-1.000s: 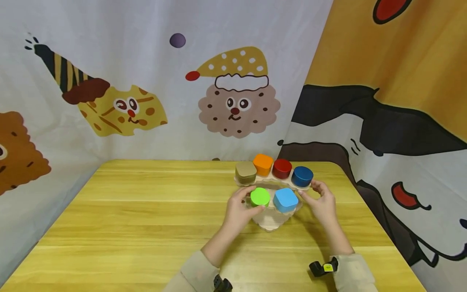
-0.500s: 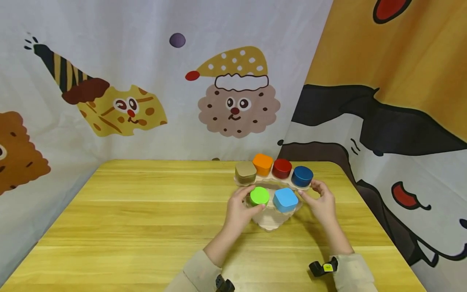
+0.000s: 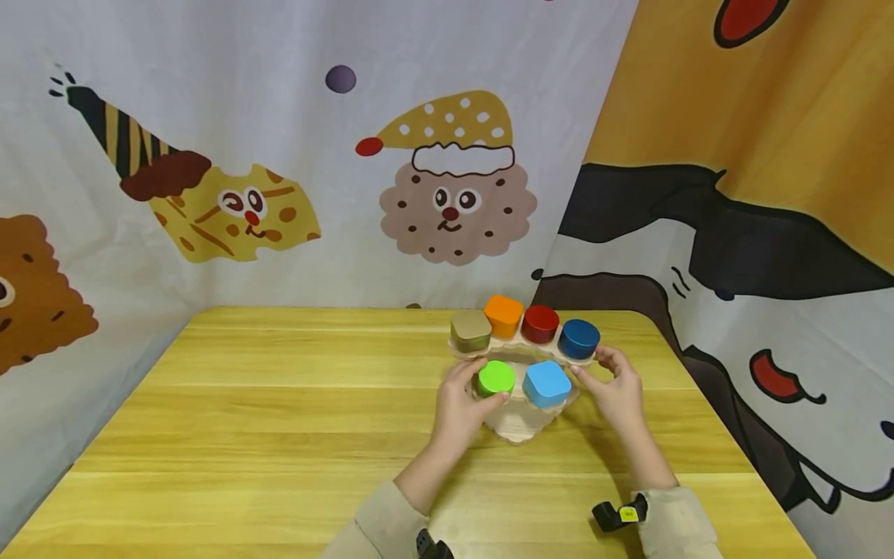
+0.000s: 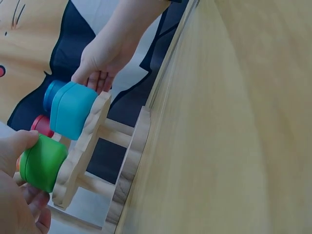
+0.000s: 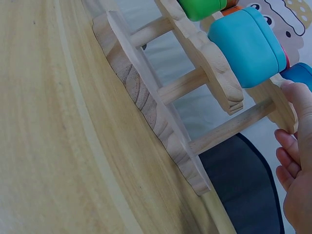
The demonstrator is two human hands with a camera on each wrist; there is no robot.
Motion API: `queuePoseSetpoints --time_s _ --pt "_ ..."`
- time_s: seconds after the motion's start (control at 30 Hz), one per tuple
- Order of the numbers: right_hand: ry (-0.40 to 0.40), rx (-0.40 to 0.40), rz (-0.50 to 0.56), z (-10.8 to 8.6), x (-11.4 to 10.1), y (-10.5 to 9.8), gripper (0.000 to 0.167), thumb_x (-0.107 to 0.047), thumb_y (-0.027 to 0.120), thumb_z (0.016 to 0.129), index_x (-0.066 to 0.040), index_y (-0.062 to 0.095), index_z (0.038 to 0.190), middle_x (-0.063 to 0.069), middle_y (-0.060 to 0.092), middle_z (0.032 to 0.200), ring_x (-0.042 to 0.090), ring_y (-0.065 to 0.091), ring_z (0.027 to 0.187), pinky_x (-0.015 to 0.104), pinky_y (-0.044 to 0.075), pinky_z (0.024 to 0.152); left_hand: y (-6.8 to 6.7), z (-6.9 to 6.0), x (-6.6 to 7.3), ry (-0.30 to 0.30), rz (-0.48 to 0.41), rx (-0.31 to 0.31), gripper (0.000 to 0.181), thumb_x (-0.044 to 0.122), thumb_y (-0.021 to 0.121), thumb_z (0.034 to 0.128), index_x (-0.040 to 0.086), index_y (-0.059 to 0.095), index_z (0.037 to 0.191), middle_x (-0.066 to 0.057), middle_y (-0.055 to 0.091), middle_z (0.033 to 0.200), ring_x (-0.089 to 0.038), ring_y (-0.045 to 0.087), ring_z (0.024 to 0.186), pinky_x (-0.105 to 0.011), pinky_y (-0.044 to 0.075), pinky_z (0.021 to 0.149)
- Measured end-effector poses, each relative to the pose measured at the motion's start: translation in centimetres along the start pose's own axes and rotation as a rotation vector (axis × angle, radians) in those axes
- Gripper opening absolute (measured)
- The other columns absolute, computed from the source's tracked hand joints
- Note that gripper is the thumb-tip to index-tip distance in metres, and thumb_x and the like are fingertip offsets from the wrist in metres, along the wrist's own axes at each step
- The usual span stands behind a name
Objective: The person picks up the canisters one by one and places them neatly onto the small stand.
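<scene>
A two-tier wooden stand on posts rises from the table and carries colourful rounded blocks. On its lower tier are a green block and a light blue block. My left hand pinches the green block between thumb and fingers, at the tier's left end. With thumb above and fingers below, my right hand holds the right end of the upper tier, beside the dark blue block. The left wrist view shows the green block leaning close against the tier; its underside is hidden.
Khaki, orange and red blocks also sit on the upper tier. Beneath the stand is a wood-grain table. A cartoon-printed curtain hangs behind the table. Small black cameras are on both wrists.
The left forearm has shifted slightly rightward, and the green block has moved very slightly left in the fingers. My right hand and the stand look the same.
</scene>
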State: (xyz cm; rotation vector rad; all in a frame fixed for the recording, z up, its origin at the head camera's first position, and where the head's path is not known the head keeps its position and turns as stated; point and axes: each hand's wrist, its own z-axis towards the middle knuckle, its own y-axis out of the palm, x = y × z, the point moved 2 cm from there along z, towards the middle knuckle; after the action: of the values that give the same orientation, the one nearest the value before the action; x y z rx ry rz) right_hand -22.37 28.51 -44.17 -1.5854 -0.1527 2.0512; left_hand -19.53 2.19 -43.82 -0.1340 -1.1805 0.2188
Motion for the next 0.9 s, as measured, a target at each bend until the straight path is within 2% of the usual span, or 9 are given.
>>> queuePoseSetpoints --time_s 0.43,0.9 --pt "-0.013 0.004 -0.004 0.02 0.12 0.03 0.054 -0.018 0.078 0.082 0.008 0.052 0.122 0.023 0.056 0.121 0.039 0.047 0.116 0.05 0.034 0.099 0.44 -0.02 -0.52 -0.003 0.009 0.038 0.061 0.01 0.086 0.0696 0.002 0.062 0.125 -0.01 0.056 0.124 -0.024 0.051 0.116 -0.029 0.044 0.096" --pt "-0.003 -0.003 -0.013 -0.07 -0.08 0.05 0.054 -0.019 0.077 0.083 0.006 0.051 0.122 0.022 0.056 0.12 0.034 0.047 0.116 0.052 0.034 0.1 0.27 -0.16 -0.22 0.037 0.02 0.024 0.063 0.011 0.087 0.068 0.002 0.061 0.124 -0.011 0.055 0.124 -0.026 0.051 0.113 -0.035 0.046 0.094"
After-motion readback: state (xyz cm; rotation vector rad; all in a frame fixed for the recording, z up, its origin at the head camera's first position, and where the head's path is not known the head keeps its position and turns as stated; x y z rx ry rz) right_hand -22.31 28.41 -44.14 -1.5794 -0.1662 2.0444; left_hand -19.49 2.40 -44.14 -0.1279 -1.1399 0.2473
